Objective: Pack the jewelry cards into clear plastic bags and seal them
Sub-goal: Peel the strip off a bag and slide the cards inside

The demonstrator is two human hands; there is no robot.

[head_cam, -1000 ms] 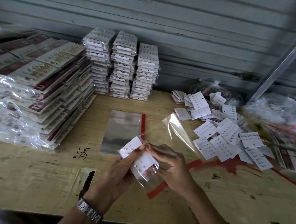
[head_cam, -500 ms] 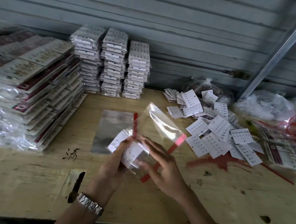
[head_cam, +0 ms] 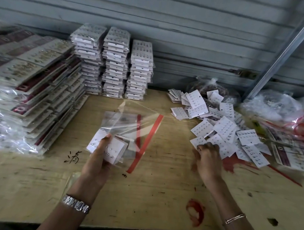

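Bagged stacks [head_cam: 115,64] done, loose jewelry cards [head_cam: 225,126] left: left grip [head_cam: 99,154] holds the unsealed clear bag [head_cam: 129,120], right grip [head_cam: 208,157] pinches another card [head_cam: 196,141].

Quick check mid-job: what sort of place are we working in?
Probably a small packing workshop: a scuffed plywood bench against a ribbed metal shutter, tall stacks of bagged jewelry cards at the back, a loose pile of unbagged cards on the right.

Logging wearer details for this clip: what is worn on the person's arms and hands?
No sleeves or gloves are in view. At the wrist of the left hand sits a silver metal link watch band; at the wrist of the right hand, a thin copper-toned bangle. No rings can be made out.
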